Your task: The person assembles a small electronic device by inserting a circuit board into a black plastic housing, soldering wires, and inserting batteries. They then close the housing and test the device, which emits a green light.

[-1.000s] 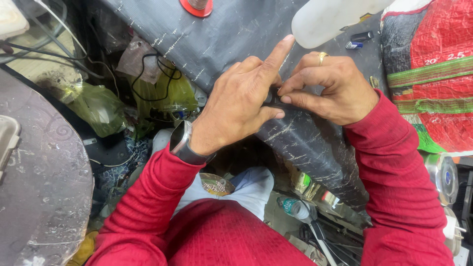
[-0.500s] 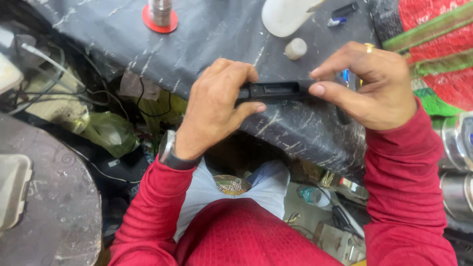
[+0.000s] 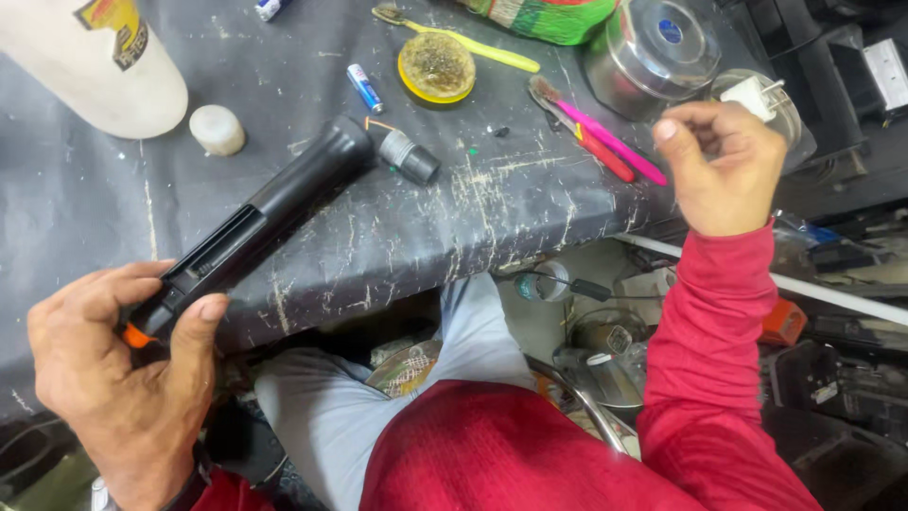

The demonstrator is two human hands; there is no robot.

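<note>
Black plastic, long and tubular, the torch-like body (image 3: pixel 260 218) lies slanted across the dark, scratched bench (image 3: pixel 454 218), its far end pointing at a small grey cylindrical part (image 3: pixel 409 156) joined to it by thin wires. The left hand (image 3: pixel 123 378) holds the near end, thumb and fingers closed around it beside an orange tip, so the bench carries the weight while the open slot along the body faces up. The right hand (image 3: pixel 724 166) is raised over the bench edge, well apart from the body, fingers loosely curled; whether its grip pinches anything small I cannot tell. Near it lie 2 brushes (image 3: pixel 605 142); a small battery (image 3: pixel 364 88) and a white cap (image 3: pixel 217 130) rest farther back.
</note>
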